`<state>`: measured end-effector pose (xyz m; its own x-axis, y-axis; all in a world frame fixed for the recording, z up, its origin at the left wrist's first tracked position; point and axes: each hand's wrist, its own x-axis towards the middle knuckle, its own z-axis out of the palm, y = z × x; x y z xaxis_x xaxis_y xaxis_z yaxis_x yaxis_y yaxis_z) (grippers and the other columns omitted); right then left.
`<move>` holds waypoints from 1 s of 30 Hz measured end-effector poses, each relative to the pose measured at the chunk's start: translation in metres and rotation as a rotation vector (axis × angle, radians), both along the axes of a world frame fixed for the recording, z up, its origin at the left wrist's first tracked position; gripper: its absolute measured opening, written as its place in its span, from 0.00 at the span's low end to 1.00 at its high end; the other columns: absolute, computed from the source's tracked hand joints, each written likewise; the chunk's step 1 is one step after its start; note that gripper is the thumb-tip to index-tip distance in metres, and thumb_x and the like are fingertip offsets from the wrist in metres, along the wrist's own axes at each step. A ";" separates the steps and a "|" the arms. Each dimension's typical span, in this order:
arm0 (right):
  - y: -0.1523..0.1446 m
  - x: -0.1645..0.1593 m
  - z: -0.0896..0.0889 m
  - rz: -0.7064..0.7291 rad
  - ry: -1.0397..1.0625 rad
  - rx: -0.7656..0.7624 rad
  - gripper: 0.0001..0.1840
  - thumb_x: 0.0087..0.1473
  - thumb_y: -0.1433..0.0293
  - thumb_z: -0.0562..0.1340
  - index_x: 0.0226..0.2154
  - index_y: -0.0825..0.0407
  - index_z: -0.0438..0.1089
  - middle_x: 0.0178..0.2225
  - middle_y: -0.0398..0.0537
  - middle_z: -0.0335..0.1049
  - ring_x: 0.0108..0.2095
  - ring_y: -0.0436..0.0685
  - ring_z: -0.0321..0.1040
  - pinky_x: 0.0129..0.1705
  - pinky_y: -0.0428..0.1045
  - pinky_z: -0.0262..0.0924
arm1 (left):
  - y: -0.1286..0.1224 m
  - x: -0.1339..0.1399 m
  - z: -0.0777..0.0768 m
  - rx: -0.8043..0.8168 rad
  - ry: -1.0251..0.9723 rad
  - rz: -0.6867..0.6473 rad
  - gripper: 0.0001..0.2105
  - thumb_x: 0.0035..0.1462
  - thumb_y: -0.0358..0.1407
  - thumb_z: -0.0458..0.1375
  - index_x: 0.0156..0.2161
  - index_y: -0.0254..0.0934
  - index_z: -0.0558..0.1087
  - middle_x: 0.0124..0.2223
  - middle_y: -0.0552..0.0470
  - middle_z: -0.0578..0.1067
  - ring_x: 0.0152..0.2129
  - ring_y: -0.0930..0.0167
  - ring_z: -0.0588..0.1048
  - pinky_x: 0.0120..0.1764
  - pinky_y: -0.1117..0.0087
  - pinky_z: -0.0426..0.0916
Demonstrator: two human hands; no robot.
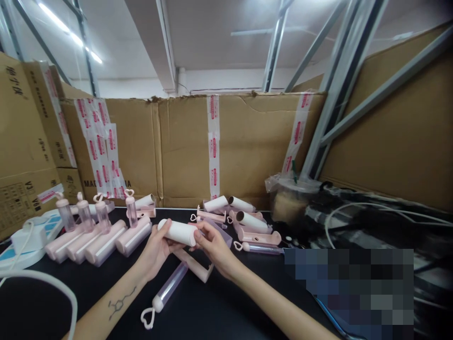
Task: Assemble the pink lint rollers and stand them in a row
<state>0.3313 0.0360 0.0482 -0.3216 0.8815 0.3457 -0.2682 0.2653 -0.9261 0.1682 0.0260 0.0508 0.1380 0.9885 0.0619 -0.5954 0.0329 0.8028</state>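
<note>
Between my two hands is a white lint roll (179, 232) with a pink end at its right side, lying nearly level above the table. My left hand (158, 248) grips its left end, thumb on top. The fingers of my right hand (215, 245) close round the pink right end. Below the hands lies a clear lint roller handle (171, 284) with a pink heart-shaped loop. Its upper end meets an open pink casing half (194, 267), partly hidden by the hands.
Several assembled pink lint rollers (106, 243) stand in a row at left. More white rolls (253, 221) and pink casing parts (260, 234) are piled at back right. A lidded drink cup (288, 203), a power strip (17, 252), a white cable (67, 288) and cardboard walls (184, 146) surround the black table (212, 314).
</note>
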 end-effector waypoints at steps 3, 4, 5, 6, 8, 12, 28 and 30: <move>-0.006 -0.001 0.006 -0.021 -0.015 0.028 0.17 0.46 0.56 0.64 0.34 0.51 0.65 0.34 0.43 0.64 0.30 0.50 0.65 0.30 0.47 0.66 | -0.001 0.005 -0.004 0.050 0.062 0.016 0.15 0.54 0.43 0.55 0.42 0.35 0.62 0.42 0.44 0.71 0.38 0.64 0.74 0.44 0.60 0.68; -0.007 0.001 0.008 -0.019 -0.041 0.047 0.19 0.44 0.57 0.65 0.35 0.50 0.65 0.35 0.43 0.64 0.30 0.50 0.65 0.30 0.47 0.67 | 0.000 0.005 -0.006 0.072 0.106 0.048 0.17 0.54 0.45 0.54 0.44 0.36 0.60 0.43 0.44 0.71 0.40 0.64 0.73 0.45 0.60 0.67; -0.007 0.003 0.012 -0.021 -0.067 0.063 0.20 0.42 0.58 0.67 0.37 0.50 0.64 0.34 0.43 0.64 0.30 0.50 0.66 0.30 0.47 0.67 | 0.002 0.005 -0.009 0.106 0.172 0.089 0.20 0.54 0.48 0.53 0.46 0.36 0.59 0.44 0.43 0.70 0.41 0.64 0.72 0.47 0.59 0.65; -0.007 0.005 0.015 -0.035 -0.087 0.071 0.22 0.41 0.60 0.68 0.37 0.50 0.64 0.34 0.42 0.64 0.30 0.50 0.66 0.30 0.46 0.66 | 0.003 0.002 -0.011 0.154 0.264 0.132 0.24 0.53 0.50 0.53 0.48 0.37 0.57 0.45 0.43 0.69 0.42 0.64 0.71 0.49 0.59 0.63; -0.004 0.013 0.022 -0.096 -0.085 0.048 0.21 0.41 0.60 0.68 0.36 0.51 0.64 0.32 0.41 0.65 0.28 0.50 0.66 0.29 0.46 0.66 | 0.006 -0.005 -0.016 0.266 0.553 0.177 0.33 0.47 0.53 0.56 0.52 0.36 0.53 0.48 0.40 0.66 0.47 0.61 0.67 0.52 0.57 0.58; 0.008 0.029 0.032 -0.251 0.034 -0.046 0.17 0.46 0.57 0.63 0.33 0.53 0.65 0.27 0.42 0.66 0.23 0.49 0.66 0.24 0.45 0.64 | 0.006 -0.022 -0.023 0.357 1.254 0.040 0.45 0.27 0.49 0.67 0.54 0.37 0.60 0.51 0.39 0.62 0.54 0.49 0.55 0.54 0.48 0.45; 0.003 0.027 0.028 -0.377 -0.078 -0.045 0.17 0.42 0.55 0.65 0.26 0.52 0.68 0.27 0.44 0.68 0.31 0.55 0.65 0.30 0.47 0.61 | -0.014 0.014 -0.012 0.296 0.320 -0.120 0.32 0.43 0.28 0.64 0.46 0.47 0.48 0.54 0.44 0.58 0.30 0.74 0.71 0.26 0.65 0.75; 0.000 0.024 0.026 -0.319 -0.061 -0.034 0.17 0.43 0.56 0.65 0.32 0.52 0.69 0.31 0.45 0.70 0.35 0.56 0.66 0.35 0.47 0.61 | -0.012 0.014 -0.013 0.290 0.297 -0.099 0.32 0.42 0.27 0.65 0.45 0.46 0.48 0.55 0.44 0.58 0.28 0.75 0.71 0.26 0.66 0.75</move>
